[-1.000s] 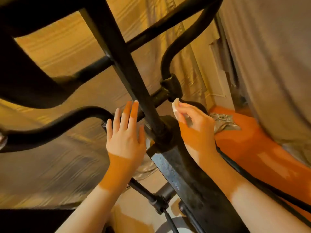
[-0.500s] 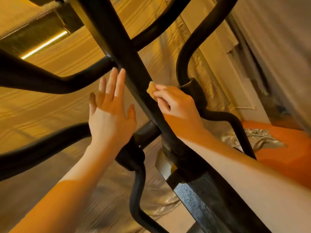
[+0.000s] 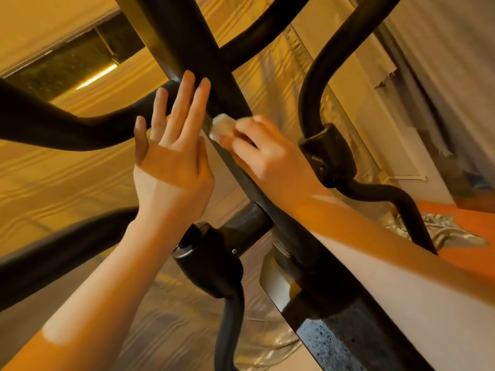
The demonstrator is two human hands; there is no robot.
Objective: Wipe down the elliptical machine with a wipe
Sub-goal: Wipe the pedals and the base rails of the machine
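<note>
The black elliptical machine fills the view; its central post [image 3: 187,49] runs from top centre down to the lower right. My right hand [image 3: 270,153] pinches a small folded white wipe [image 3: 221,124] and presses it against the post at mid height. My left hand [image 3: 174,153] is just left of the post with fingers straight and spread, fingertips reaching the post's left side. Curved black handlebars [image 3: 61,129] cross behind the post on both sides.
A black pivot joint [image 3: 211,261] sits below my left hand, and another clamp [image 3: 326,153] lies right of my right hand. A silvery curtain [image 3: 53,188] hangs behind. Orange floor [image 3: 471,218] with crumpled silver fabric [image 3: 450,231] shows at the right.
Both hands have moved up the post from the lower joint. The right hand carried the wipe upward along the post, and the left hand rose beside it with fingers straight.
</note>
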